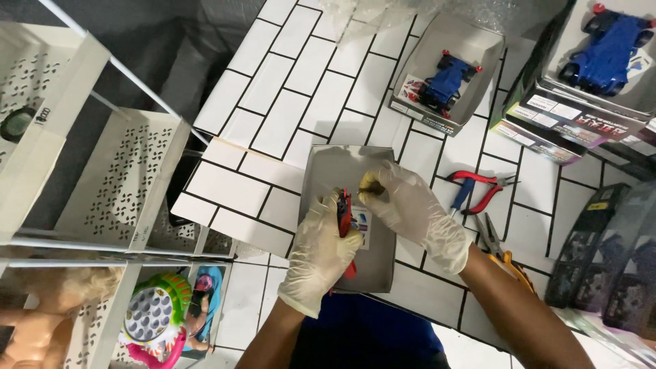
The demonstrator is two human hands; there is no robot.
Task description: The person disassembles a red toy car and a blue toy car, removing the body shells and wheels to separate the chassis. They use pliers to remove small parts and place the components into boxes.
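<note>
2 open toy-car boxes (pixel 447 75) upper right

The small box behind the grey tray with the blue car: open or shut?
Open. The small box has no lid on; the blue toy car lies in full view inside it.

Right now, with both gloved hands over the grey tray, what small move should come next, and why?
Probably press the small dark part in the right hand onto the red car that the left hand grips: the two nearly touch over the tray.

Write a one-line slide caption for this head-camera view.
Gloved left hand grips a red toy car part above a grey tray; right hand pinches a small piece.
</note>
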